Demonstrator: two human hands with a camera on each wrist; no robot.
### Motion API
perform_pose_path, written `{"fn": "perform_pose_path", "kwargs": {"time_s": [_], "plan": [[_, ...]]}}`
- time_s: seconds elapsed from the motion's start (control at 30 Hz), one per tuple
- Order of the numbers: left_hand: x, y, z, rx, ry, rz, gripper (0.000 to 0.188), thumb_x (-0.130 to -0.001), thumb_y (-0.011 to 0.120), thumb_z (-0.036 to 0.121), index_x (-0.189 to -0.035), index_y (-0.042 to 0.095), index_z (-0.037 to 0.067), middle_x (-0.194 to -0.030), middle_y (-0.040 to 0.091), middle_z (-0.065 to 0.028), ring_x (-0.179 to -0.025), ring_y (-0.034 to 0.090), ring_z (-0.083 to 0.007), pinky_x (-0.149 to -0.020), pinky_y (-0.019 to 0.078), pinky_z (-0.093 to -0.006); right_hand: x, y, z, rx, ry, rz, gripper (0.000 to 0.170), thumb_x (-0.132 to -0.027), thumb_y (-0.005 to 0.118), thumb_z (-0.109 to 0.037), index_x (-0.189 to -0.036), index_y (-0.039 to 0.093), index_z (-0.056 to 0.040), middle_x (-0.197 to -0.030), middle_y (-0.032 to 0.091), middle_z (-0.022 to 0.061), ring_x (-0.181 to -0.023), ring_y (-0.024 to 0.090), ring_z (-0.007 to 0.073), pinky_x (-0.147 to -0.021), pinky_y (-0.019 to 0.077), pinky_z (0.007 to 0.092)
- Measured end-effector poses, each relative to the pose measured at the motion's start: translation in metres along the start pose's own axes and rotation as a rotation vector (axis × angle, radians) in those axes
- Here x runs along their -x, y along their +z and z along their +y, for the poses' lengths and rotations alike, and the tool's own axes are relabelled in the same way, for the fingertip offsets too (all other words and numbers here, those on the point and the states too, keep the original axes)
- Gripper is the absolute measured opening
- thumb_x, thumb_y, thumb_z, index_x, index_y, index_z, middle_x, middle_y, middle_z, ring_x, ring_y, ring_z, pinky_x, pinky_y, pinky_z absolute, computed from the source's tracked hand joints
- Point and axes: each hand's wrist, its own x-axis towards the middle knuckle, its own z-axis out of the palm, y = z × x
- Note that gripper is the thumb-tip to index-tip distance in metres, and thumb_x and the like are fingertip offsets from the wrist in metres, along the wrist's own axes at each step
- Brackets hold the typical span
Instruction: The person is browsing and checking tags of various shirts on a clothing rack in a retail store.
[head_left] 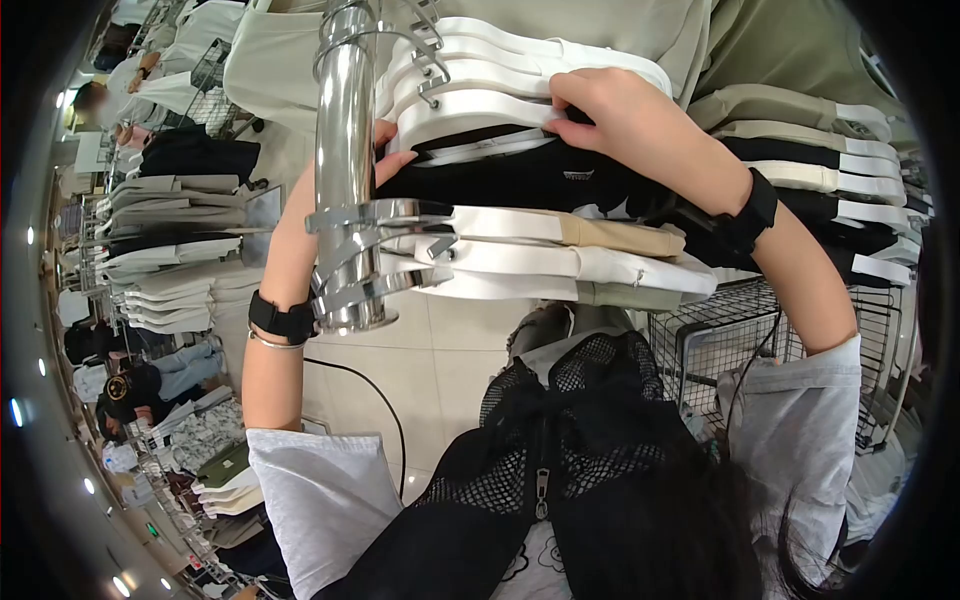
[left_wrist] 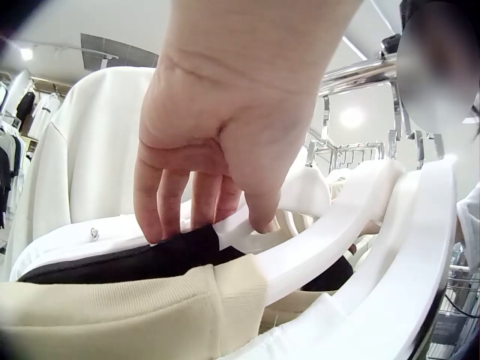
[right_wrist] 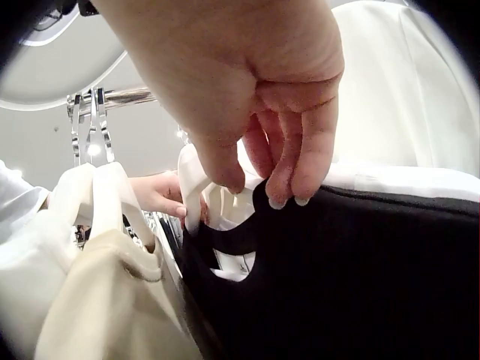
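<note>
A black top [head_left: 500, 185] with a small label hangs on a white hanger [head_left: 468, 118] on the rack. My left hand [left_wrist: 225, 127] pinches its shoulder and the hanger, thumb on the near side and fingers over the far side. In the head view, the chrome rail [head_left: 345, 150] partly hides this hand. At the other shoulder, my right hand [head_left: 620, 110] pinches the black fabric at the neckline, fingers curled over the edge, as the right wrist view shows. A beige garment [right_wrist: 112, 292] hangs on the near side of the black top.
Several white hangers with pale garments [head_left: 590, 265] hang nearer my body on the rail. Rows of clothes [head_left: 830, 160] stand to the right. A wire basket [head_left: 720, 330] is low at the right. More racks and people fill the left side.
</note>
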Motion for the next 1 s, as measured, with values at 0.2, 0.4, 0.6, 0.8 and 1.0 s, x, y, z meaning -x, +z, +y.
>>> {"fn": "perform_pose_path", "kwargs": {"time_s": [0.2,0.4,0.6,0.8,1.0], "plan": [[0.038,-0.019,0.009,0.548,-0.307,-0.116,0.034,-0.087,0.054,0.021,-0.117,0.049,0.005,-0.108,0.056,-0.0119,-0.101,0.055,-0.0211,-0.085,0.0451,-0.0314,0.034,-0.040,-0.006,0.020,0.014,-0.120,0.026,-0.078,0.063,-0.023,-0.088,0.056,0.0000,-0.085,0.059,0.0161,-0.080,0.056,0.0317,-0.069,0.0454,0.0377],[0.113,0.021,0.041,0.154,0.022,0.134,0.062,-0.069,0.060,0.001,-0.128,0.041,0.002,-0.134,0.040,-0.0145,-0.125,0.035,-0.0310,-0.103,0.0263,-0.0372,0.125,0.001,-0.081,0.215,0.158,0.025,0.063,-0.074,0.064,-0.036,-0.128,0.042,-0.0107,-0.121,0.047,0.0190,-0.109,0.047,0.0370,-0.088,0.0400,0.0459],[0.102,0.064,-0.013,0.055,-0.035,0.372,0.049,-0.078,0.052,0.000,-0.126,0.040,-0.001,-0.135,0.035,-0.0230,-0.121,0.035,-0.0369,-0.101,0.0263,-0.0405,0.092,0.082,-0.086,0.245,0.432,0.600,0.060,-0.072,0.064,-0.025,-0.127,0.044,-0.0140,-0.130,0.042,0.0179,-0.118,0.041,0.0356,-0.096,0.0312,0.0505],[0.098,0.057,0.006,0.010,0.109,0.489,0.053,-0.084,0.057,0.015,-0.128,0.037,-0.007,-0.127,0.041,-0.0285,-0.119,0.036,-0.0395,-0.099,0.0279,-0.0427,0.083,0.100,-0.103,0.087,0.332,0.765,0.079,-0.065,0.067,-0.045,-0.126,0.042,-0.0026,-0.134,0.034,0.0251,-0.126,0.028,0.0428,-0.103,0.0181,0.0541],[0.084,0.066,-0.014,0.038,0.197,0.533,0.056,-0.085,0.059,0.019,-0.130,0.036,-0.005,-0.126,0.043,-0.0275,-0.116,0.043,-0.0379,-0.097,0.0323,-0.0394,0.102,0.111,-0.107,0.201,0.320,0.684,0.082,-0.061,0.073,-0.032,-0.129,0.038,-0.0024,-0.136,0.030,0.0235,-0.129,0.026,0.0357,-0.105,0.0177,0.0537]]}}
